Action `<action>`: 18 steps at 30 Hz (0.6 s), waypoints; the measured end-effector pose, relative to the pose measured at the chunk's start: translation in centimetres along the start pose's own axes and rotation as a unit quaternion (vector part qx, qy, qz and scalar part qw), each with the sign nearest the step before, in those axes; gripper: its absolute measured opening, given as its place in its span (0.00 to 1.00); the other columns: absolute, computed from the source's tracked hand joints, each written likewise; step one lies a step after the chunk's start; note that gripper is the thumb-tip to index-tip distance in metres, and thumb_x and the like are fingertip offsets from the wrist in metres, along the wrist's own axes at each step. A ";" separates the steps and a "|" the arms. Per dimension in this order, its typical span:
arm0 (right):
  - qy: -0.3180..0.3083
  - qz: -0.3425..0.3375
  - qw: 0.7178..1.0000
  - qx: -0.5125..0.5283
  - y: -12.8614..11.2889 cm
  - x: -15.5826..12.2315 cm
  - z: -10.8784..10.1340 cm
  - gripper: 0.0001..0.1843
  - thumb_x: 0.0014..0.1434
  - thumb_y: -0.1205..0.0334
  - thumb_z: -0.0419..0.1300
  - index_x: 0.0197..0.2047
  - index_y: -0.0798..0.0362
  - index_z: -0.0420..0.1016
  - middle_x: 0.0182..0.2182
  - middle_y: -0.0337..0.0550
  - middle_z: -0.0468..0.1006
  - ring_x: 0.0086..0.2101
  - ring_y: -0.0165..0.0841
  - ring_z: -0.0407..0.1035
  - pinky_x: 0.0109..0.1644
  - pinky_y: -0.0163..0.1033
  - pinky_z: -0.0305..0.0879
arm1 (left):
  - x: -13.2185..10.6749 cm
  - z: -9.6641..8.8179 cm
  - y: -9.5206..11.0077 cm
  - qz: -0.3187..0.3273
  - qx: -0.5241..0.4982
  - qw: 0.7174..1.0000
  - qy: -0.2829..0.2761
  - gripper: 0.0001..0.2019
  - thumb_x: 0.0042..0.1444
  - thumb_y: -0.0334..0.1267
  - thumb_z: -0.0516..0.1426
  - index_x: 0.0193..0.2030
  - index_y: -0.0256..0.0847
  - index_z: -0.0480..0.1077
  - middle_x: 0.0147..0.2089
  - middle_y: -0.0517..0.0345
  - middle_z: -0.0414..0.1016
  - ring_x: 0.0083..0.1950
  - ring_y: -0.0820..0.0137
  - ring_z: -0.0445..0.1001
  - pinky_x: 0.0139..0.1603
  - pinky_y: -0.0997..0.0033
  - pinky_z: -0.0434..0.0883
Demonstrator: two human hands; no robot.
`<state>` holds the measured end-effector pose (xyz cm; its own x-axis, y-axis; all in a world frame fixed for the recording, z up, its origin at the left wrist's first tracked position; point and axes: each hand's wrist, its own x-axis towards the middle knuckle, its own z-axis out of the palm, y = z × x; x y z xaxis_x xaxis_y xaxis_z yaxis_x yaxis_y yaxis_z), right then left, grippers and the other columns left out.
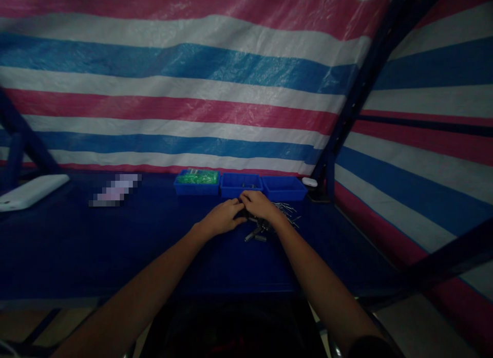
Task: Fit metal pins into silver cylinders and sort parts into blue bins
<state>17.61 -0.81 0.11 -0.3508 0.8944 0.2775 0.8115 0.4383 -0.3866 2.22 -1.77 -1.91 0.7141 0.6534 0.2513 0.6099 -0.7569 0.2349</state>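
My left hand (221, 218) and my right hand (259, 205) meet over a dark blue table (115, 245), fingers curled together on something small and dark that I cannot make out. Just under and to the right of them lies a heap of small metal parts (265, 229), with thin metal pins (287, 209) spread beyond it. Both hands sit right in front of the middle blue tray (241, 185).
Three blue trays stand in a row at the back: the left tray (197, 182) holds green pieces, the right tray (284, 187) looks dark inside. A white flat object (33, 191) lies far left. A striped tarp (192, 91) and dark frame posts (346, 121) enclose the table.
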 end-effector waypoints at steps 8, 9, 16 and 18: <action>0.010 -0.007 1.000 0.023 0.1 0.2 0.3 0.11 0.57 0.68 0.49 0.30 0.54 0.71 0.28 0.41 0.75 0.31 0.29 0.67 0.33 0.32 0.56 | 0.0 -0.4 -0.6 -0.014 0.017 1.000 0.014 0.11 0.54 0.33 0.49 0.41 0.39 0.69 0.40 0.50 0.69 0.41 0.64 0.69 0.43 0.66 0.66; 0.015 -0.011 1.000 0.024 0.1 0.2 0.3 0.11 0.57 0.68 0.49 0.31 0.54 0.71 0.29 0.41 0.75 0.31 0.30 0.67 0.34 0.32 0.56 | 0.0 -0.5 -0.7 -0.019 0.012 1.000 0.015 0.11 0.53 0.31 0.48 0.40 0.39 0.69 0.39 0.50 0.70 0.40 0.65 0.70 0.43 0.67 0.66; 0.009 -0.029 0.999 0.039 -0.1 -0.1 0.4 0.11 0.55 0.71 0.50 0.34 0.55 0.73 0.31 0.42 0.76 0.32 0.30 0.68 0.36 0.33 0.58 | 0.0 -0.3 -1.3 -0.068 -0.041 0.996 0.044 0.05 0.49 0.31 0.53 0.34 0.40 0.68 0.36 0.52 0.69 0.40 0.63 0.69 0.43 0.65 0.65; 0.001 -0.039 0.998 0.047 -0.1 -0.2 0.5 0.11 0.53 0.72 0.51 0.35 0.55 0.73 0.30 0.41 0.76 0.31 0.29 0.67 0.35 0.33 0.58 | 0.1 -0.2 -1.5 -0.091 -0.094 0.989 0.068 0.06 0.49 0.28 0.52 0.35 0.40 0.65 0.33 0.55 0.69 0.37 0.66 0.69 0.41 0.67 0.65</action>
<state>17.41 -0.97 -0.35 -0.4108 0.8566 0.3121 0.7335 0.5139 -0.4449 1.33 -0.53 -2.02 0.5375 0.7847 0.3088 0.6410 -0.6182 0.4550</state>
